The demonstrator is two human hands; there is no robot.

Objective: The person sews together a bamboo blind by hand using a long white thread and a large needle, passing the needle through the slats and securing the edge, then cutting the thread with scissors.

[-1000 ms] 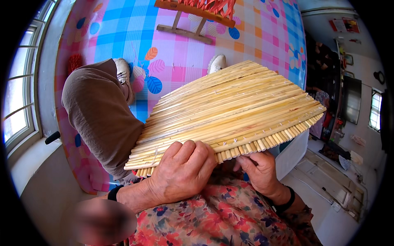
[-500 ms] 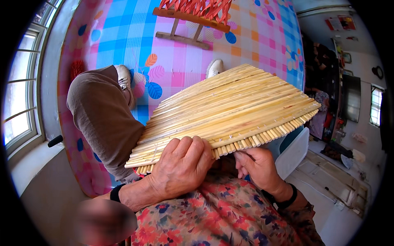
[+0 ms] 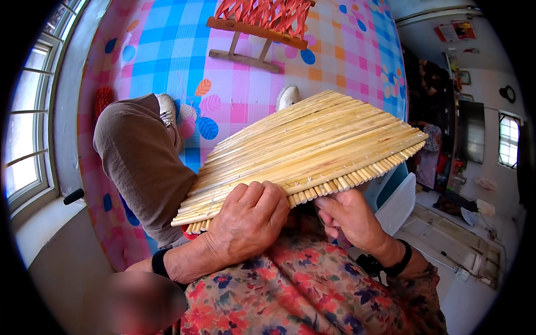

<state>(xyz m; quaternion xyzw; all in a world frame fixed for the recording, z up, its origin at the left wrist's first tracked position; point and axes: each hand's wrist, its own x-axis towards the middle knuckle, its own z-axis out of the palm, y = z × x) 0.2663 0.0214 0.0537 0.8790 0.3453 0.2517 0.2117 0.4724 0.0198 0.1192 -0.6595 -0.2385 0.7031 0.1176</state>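
Observation:
A mat of pale straw-coloured stalks [image 3: 301,139], laid side by side and stitched with light thread, slants across my lap. Along its near edge the cut stalk ends show as a second layer below the top one. My left hand [image 3: 248,218] is closed over this near edge, fingers curled on top of the stalks. Just under the edge, to the right, my right hand [image 3: 357,220] is held in a pinch, thumb against fingers. Whatever lies between those fingertips is too small or hidden to make out. The mat's underside is out of sight.
Beyond the mat, a wooden stand [image 3: 257,33] strung with red strips rests on the checked floor covering [image 3: 240,100]. A pale plastic bin [image 3: 397,204] stands under the mat's right side. The barred window [image 3: 28,134] is at left; a white panelled door [image 3: 452,240] at right.
My right hand has shifted slightly right along the near edge, still pinched. The mat's right corner has moved a little left and up in view. My left hand keeps its hold.

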